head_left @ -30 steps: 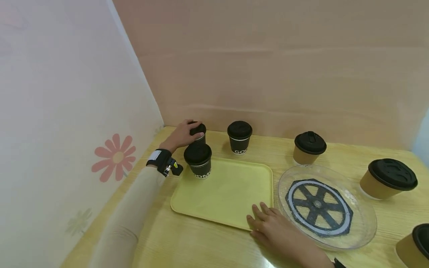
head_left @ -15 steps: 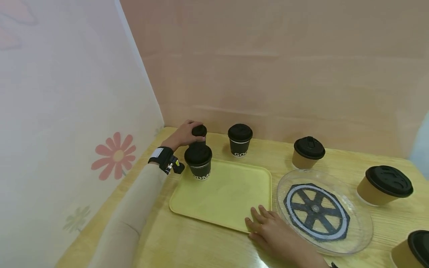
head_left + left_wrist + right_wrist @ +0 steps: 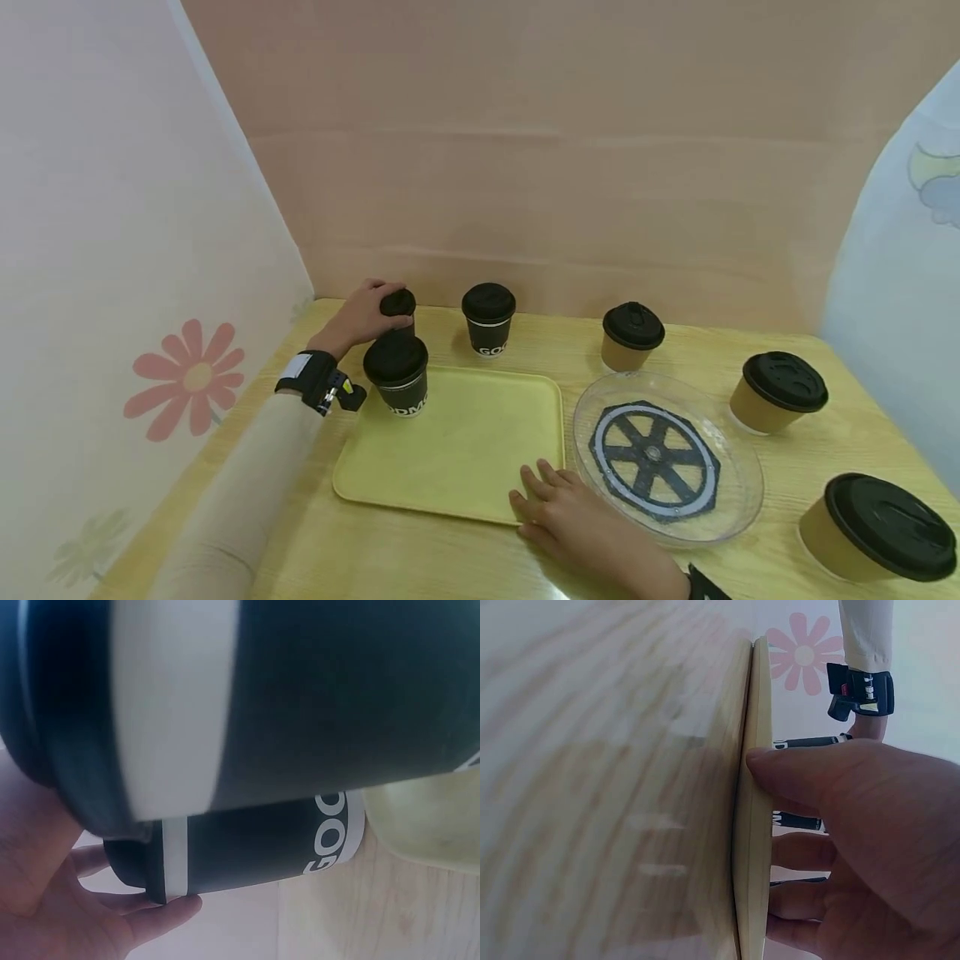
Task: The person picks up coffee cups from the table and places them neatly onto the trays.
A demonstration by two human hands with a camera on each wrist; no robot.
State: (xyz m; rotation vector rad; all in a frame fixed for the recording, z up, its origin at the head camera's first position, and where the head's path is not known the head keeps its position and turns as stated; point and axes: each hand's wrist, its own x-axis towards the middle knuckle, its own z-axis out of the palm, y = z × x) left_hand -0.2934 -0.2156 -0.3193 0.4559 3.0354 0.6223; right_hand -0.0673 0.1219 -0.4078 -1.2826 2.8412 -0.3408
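While left hand (image 3: 362, 315) holds lidded black paper cup (image 3: 397, 302), spread right hand (image 3: 573, 517) touches rectangular yellow plastic tray (image 3: 457, 446) bearing matching cup (image 3: 397, 367).

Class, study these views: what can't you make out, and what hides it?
Head view: the base of the black paper cup in the left hand, blocked by the front black paper cup.
Left wrist view: the front cup's base, cut off by the right edge.
Right wrist view: the floor of the yellow rectangular tray, hidden behind its rim.
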